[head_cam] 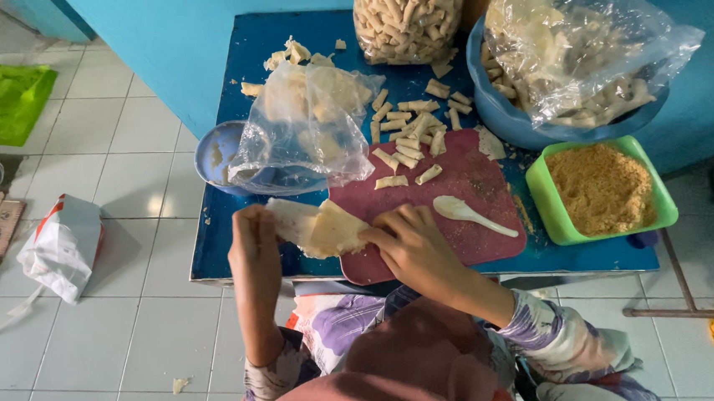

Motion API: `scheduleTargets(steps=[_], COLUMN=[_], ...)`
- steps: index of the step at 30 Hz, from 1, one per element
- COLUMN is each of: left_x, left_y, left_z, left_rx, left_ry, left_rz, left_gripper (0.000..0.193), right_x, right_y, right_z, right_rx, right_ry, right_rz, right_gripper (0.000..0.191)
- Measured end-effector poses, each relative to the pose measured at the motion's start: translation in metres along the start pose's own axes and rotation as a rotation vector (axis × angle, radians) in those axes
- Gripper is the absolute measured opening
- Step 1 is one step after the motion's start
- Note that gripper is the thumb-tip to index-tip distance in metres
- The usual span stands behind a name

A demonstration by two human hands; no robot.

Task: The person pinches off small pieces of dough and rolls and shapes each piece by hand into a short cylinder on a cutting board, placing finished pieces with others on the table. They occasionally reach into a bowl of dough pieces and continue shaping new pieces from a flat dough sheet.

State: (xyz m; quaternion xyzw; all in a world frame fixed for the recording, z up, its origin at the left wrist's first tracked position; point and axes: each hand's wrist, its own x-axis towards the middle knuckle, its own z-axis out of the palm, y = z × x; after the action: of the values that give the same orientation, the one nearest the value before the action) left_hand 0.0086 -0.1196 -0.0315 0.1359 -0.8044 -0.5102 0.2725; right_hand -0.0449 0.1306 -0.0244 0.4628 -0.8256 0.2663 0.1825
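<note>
Pale wrapper (322, 227) between both hands — spoon (467, 213) beside

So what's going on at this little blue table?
A person sits at a low blue table and holds a pale, thin wrapper sheet in both hands: the left hand at its left edge, the right hand pressing its right side at the rim of a dark red cutting board. Small finished rolls lie on the board beside a white spoon. A green tub of crumbs stands to the right.
</note>
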Motion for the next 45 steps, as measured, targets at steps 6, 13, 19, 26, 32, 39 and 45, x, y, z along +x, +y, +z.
scheduleTargets(steps=[6,13,19,26,32,39,45], left_x=[0.008,0.006,0.006,-0.024,-0.063,-0.055,-0.056], left_y=[-0.016,-0.016,0.005,0.049,0.078,0.071,0.077], left_z=[-0.023,-0.029,-0.034,0.027,0.105,0.075,0.072], left_rx=[-0.233,-0.139,-0.038,0.169,0.309,0.360,0.324], left_ry=[0.101,0.169,0.227,0.121,-0.236,-0.223,-0.403], left_rz=[-0.060,-0.073,-0.030,0.231,0.515,0.455,0.665], left_gripper=[0.017,0.021,0.023,0.011,0.019,0.014,0.024], right_x=[0.000,-0.003,0.001,-0.007,-0.032,-0.049,-0.049], right_y=[0.002,0.007,0.007,0.012,0.028,0.044,0.057], right_z=[0.002,0.003,0.003,-0.032,-0.087,-0.077,-0.072], right_rx=[0.035,0.112,0.272,0.112,-0.089,-0.093,0.144], right_ry=[0.012,-0.011,-0.034,0.115,0.109,0.008,-0.052], right_rz=[-0.008,0.017,0.102,0.123,0.342,0.432,0.503], right_gripper=[0.036,0.036,0.025,0.025,0.027,0.034,0.027])
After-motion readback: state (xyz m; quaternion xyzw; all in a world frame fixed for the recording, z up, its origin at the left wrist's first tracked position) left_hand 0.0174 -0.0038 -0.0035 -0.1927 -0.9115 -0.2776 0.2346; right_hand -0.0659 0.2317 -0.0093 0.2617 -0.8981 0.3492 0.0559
